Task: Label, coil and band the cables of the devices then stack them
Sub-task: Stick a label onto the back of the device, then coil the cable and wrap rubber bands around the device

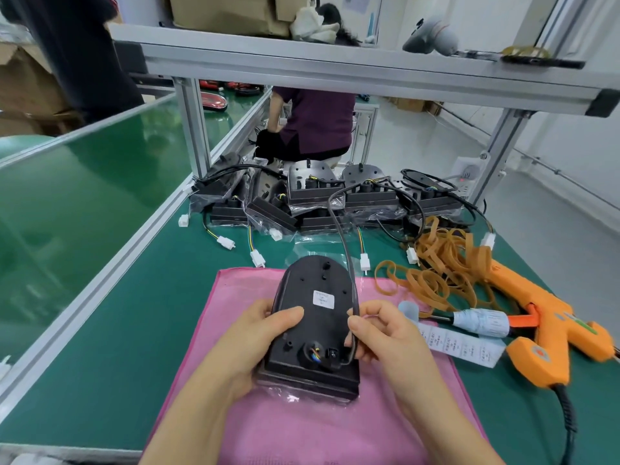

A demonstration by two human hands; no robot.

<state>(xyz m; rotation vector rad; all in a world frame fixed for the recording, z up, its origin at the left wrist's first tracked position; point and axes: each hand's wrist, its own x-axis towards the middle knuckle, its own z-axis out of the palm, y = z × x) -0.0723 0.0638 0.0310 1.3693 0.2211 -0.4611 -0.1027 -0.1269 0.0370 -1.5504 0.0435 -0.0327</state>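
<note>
Both hands are occupied: my left hand [258, 333] grips the device [312, 280] by its edge above the pink cloth [335, 431] on the table [141, 330]; my right hand [385, 337] pinches its cable [341, 238]. The shell looks rigid and light, the cable springy, best gathered near its socket. The print on the label [323, 299] is unreadable.

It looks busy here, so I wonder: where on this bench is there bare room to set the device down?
The green mat between the side rail and the pink cloth is bare, as is the cloth's near end. Crowded: bagged devices at the back; rubber bands, label strip and orange tool on the right.
</note>
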